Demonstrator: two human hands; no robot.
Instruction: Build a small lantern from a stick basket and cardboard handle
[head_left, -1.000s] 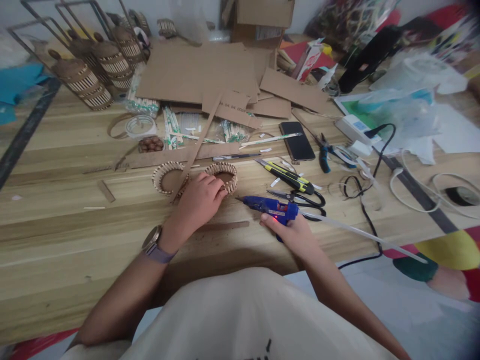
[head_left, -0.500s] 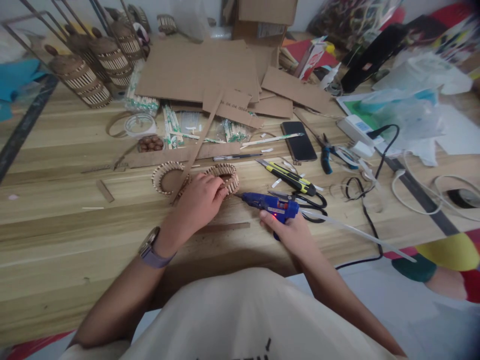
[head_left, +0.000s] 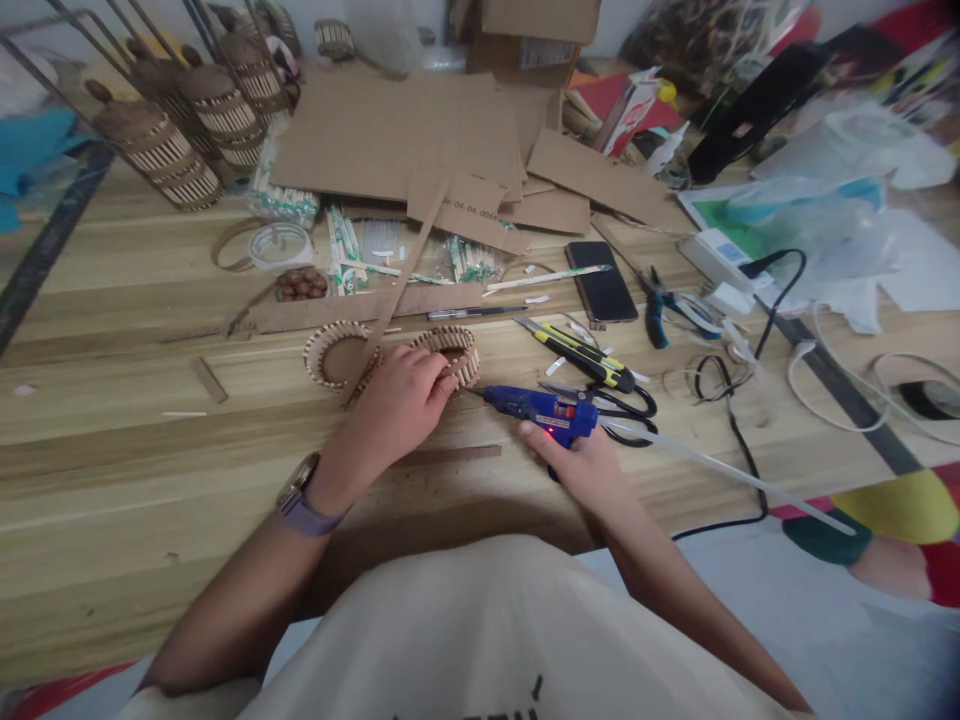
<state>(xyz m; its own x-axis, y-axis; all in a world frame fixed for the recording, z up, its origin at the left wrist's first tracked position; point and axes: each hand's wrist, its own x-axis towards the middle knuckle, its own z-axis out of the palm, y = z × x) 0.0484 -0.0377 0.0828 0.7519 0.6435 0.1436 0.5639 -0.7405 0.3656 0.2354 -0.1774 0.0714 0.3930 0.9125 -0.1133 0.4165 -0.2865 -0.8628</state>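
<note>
My left hand [head_left: 397,400] rests on the wooden table [head_left: 112,440] with its fingers curled over the near side of a small ring made of short sticks [head_left: 450,352]. A second stick ring [head_left: 330,352] lies just to its left. My right hand [head_left: 581,465] grips a blue glue gun [head_left: 536,408] with a red light lit. Its nozzle points left toward the ring under my left hand. A clear glue stick [head_left: 720,468] trails out of the back of the gun to the right.
Black-handled scissors [head_left: 622,405], a yellow-and-black cutter [head_left: 581,355], a phone [head_left: 598,282] and blue pliers [head_left: 654,310] lie right of the rings. Cardboard sheets [head_left: 397,135] cover the back. Wooden stick lanterns [head_left: 161,155] stand at the back left. Cables [head_left: 739,420] run on the right.
Both hands hold nearly still. The glue gun's nozzle has shifted slightly closer to the ring under my left hand.
</note>
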